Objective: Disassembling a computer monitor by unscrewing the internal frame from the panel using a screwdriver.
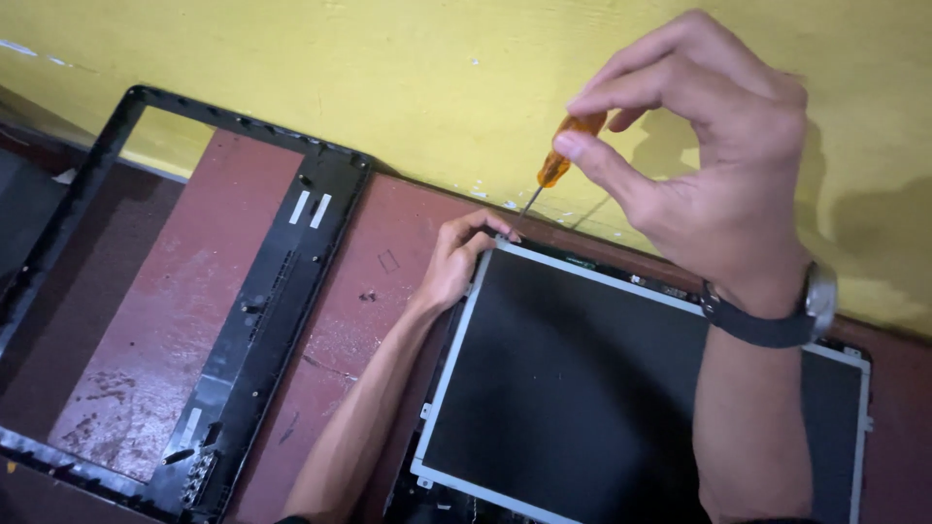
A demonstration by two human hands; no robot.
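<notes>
- The right hand (714, 146) pinches the orange handle of a screwdriver (555, 167) between thumb and fingertips, with the tip angled down at the upper left corner of the screen panel (582, 388).
- The left hand (456, 262) rests curled on that same corner, fingers pressing the metal edge; it grips nothing.
- The panel lies flat on the red desk (369, 281), close to the yellow wall (388, 68).
- To do it well, I judge the tip should sit square in the screw head, the shaft in line with it, and the left hand should keep the panel from sliding.
- Count: one screwdriver, one panel, one loose black bezel (282, 281) to the left, one wristwatch (777, 315), two hands.
</notes>
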